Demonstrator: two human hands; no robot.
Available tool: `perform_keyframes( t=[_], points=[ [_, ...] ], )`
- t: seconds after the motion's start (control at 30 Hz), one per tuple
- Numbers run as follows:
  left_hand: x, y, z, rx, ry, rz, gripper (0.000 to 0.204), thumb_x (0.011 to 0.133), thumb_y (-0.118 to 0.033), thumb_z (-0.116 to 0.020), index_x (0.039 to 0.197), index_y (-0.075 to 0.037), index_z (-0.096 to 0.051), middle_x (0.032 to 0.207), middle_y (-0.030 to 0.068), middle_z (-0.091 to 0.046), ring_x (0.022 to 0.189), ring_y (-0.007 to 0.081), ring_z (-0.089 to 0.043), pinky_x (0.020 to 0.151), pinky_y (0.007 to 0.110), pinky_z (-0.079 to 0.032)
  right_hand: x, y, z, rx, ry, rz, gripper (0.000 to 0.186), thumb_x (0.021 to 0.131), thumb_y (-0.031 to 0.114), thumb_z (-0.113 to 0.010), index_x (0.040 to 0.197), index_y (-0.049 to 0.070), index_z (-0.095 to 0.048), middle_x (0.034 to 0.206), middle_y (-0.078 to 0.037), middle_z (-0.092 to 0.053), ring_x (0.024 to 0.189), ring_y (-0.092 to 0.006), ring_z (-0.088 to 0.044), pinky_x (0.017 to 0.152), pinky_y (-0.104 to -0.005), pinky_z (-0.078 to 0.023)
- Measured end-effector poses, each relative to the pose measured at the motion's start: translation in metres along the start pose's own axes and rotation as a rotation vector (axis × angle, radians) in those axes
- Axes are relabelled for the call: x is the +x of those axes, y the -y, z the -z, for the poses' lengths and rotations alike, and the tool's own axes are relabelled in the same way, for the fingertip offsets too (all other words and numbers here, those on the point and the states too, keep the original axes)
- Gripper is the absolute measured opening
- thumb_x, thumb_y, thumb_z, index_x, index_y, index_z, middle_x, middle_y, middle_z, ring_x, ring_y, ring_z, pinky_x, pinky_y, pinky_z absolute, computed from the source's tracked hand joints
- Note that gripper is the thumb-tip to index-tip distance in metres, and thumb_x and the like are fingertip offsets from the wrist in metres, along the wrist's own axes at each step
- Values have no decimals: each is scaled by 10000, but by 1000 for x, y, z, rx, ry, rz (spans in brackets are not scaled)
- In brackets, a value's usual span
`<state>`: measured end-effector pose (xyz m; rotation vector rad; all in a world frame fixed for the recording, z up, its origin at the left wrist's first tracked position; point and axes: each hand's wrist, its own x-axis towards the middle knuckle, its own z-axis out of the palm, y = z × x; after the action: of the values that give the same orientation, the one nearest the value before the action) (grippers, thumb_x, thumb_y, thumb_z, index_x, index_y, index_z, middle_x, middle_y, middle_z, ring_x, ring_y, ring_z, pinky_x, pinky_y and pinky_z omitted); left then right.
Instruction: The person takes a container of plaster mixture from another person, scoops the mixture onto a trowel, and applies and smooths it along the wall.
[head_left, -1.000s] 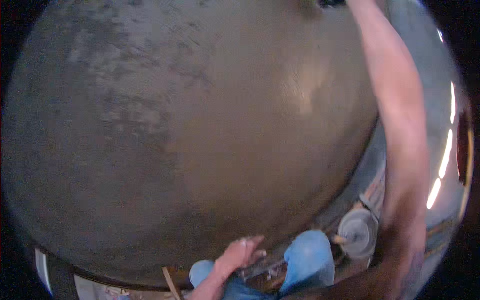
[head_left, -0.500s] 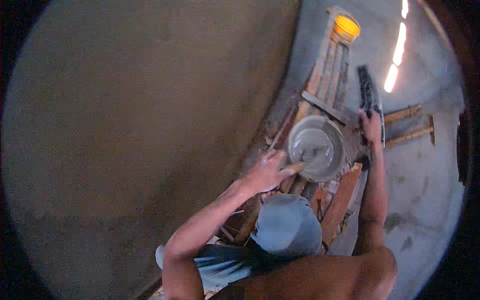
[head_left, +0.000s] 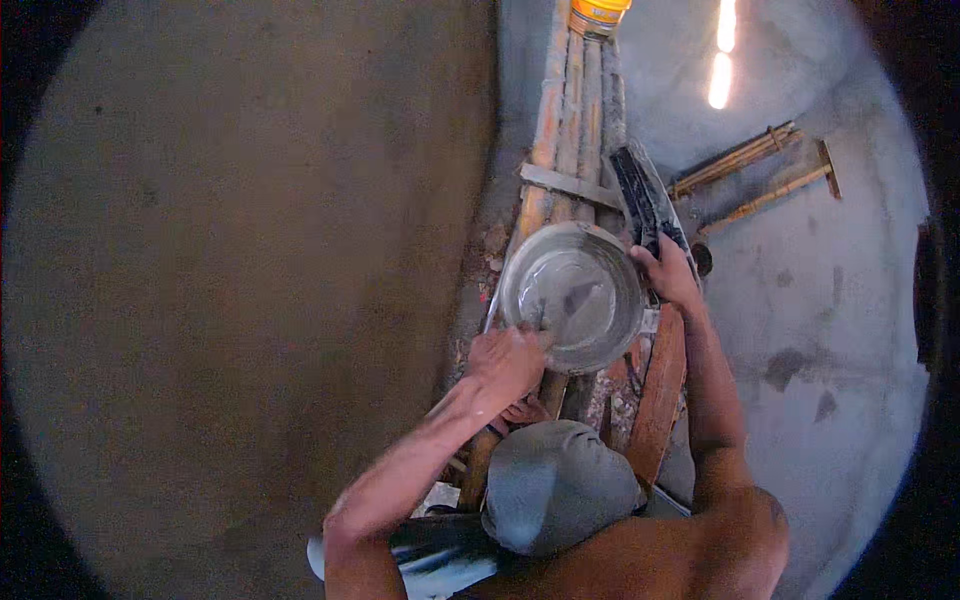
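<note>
My left hand (head_left: 505,365) is closed at the near edge of a bucket of grey watery liquid (head_left: 580,290), round the wooden handle of a tool dipped in it; the tool's head is hard to make out. My right hand (head_left: 668,268) grips a long flat float (head_left: 632,185) with a black back, held tilted just to the right of the bucket. The bucket rests on a narrow platform of poles (head_left: 570,110) with a short cross plank (head_left: 565,185). My bent knee in jeans (head_left: 560,480) is below the bucket, beside a reddish board (head_left: 655,400).
A broad smooth brown-grey plastered surface (head_left: 240,260) runs along the left. A yellow bucket (head_left: 598,15) is at the platform's far end. On the right, lengths of wood or bamboo (head_left: 740,160) lie on a grey surface (head_left: 820,320) under two bright slits of light.
The view has swung from the plastered surface to the bucket. My right hand has brought the float down beside the bucket; my left hand has moved onto the tool handle in the bucket.
</note>
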<state>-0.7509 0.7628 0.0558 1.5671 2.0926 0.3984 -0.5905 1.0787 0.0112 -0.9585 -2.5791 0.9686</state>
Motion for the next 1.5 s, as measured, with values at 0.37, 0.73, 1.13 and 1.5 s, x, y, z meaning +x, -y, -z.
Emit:
perform_keyframes(
  t=[0.37,0.73,1.13,1.5],
  points=[
    [1,-5,31,10,121,64,396,896,-333,-666,1121,-7,-653,919,191,-716,897,369,-718,740,498,-568,-37,54,5,-310,-144,-152,410,848,227,-788,1072,-20,-549,861,-226,-680,823,-448,-669,729,-488,-528],
    [19,-47,47,-159,279,332,414,922,-425,-643,1165,-90,-647,967,196,-715,959,395,-701,801,537,-558,-58,169,21,400,-47,-424,365,921,283,-752,1106,-3,-622,991,-58,-691,849,-195,-644,786,-369,-525],
    [-3,-149,226,-213,241,298,373,940,-394,-611,1242,-182,-666,1098,207,-668,911,418,-672,820,540,-542,8,347,245,482,-182,-555,386,918,255,-750,1167,-10,-621,1015,-59,-712,890,-168,-641,833,-335,-510],
    [126,-111,240,-366,-102,109,439,945,-339,-629,1247,-22,-595,1021,252,-686,890,465,-675,817,554,-532,135,363,312,631,-198,-606,323,939,157,-714,1223,26,-634,1038,-16,-690,912,-133,-621,863,-320,-501]
  ],
)
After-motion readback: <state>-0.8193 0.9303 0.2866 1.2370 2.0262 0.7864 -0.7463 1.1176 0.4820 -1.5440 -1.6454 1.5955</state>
